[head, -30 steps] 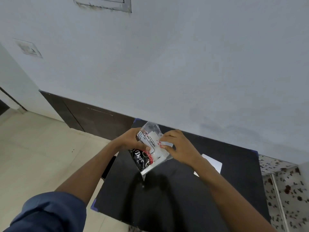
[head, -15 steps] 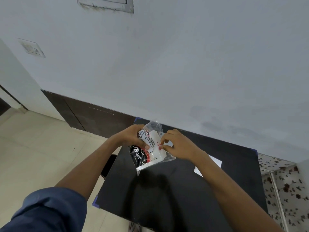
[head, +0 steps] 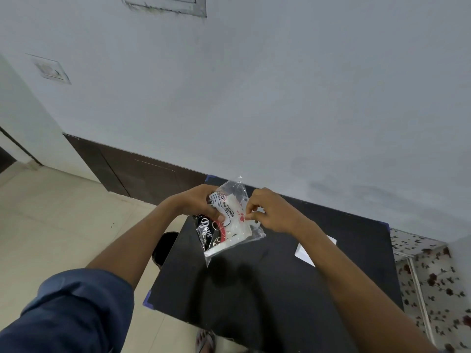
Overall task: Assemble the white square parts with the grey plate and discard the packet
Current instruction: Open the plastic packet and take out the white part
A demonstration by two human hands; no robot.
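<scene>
Early stage: both hands [head: 230, 212] pinch the packet [head: 233, 225], white parts inside, grey plate [head: 316, 250] untouched on counter [head: 254, 289].

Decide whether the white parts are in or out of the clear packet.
In: the white parts show through the clear packet, held by the left hand and right hand.

Hands: 2, left hand [head: 197, 205], right hand [head: 272, 212]. Clear packet [head: 235, 225]: 1. Black sachet [head: 205, 231]: 1. Pale flat plate [head: 304, 253]: 1. Black table [head: 280, 284]: 1. Wall switch plate [head: 51, 70]: 1.
</scene>
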